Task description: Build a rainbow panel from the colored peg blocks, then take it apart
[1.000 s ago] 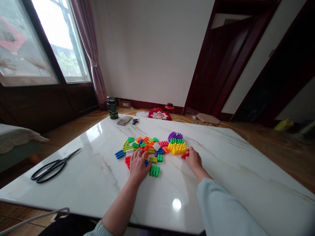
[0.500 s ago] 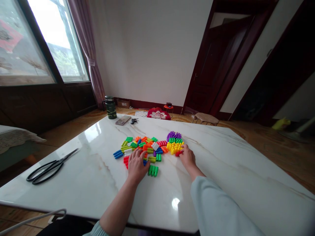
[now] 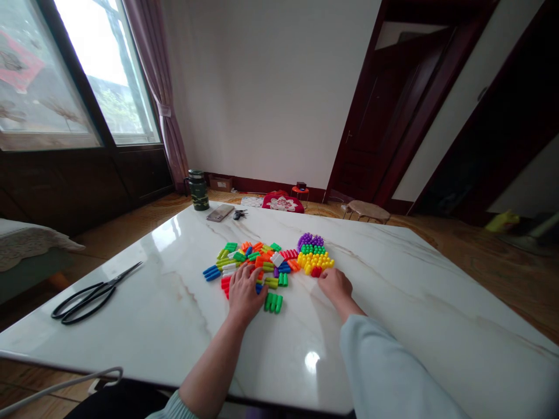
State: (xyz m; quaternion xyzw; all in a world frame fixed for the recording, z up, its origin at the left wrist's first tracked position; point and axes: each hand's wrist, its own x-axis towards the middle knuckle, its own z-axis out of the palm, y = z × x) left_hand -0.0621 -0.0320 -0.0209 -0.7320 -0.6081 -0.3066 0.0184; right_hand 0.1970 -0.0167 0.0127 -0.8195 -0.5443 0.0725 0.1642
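Observation:
My left hand [image 3: 245,294] lies over the near side of a loose heap of coloured plastic blocks [image 3: 229,262], fingers spread and apart. A green block [image 3: 273,302] is just right of its thumb. To the right of the heap stands an assembly of knobbed rows: purple [image 3: 311,240], green [image 3: 313,249] and yellow [image 3: 314,262]. A small red block [image 3: 316,272] sits at the front edge of the yellow row. Close in front of that red piece is my right hand [image 3: 336,285], fingers curled together; whatever they may hold is hidden.
Black-handled scissors [image 3: 94,295] lie on the white marble-patterned table [image 3: 393,302] at left. Toward the far edge are a camouflage flask [image 3: 198,192], a phone [image 3: 220,213] and keys [image 3: 238,214]. A pale cable [image 3: 65,384] runs by the near left edge.
My right hand has drawn slightly down and away from the yellow row, uncovering more of the red block and the row's right end. My left hand stays over the heap.

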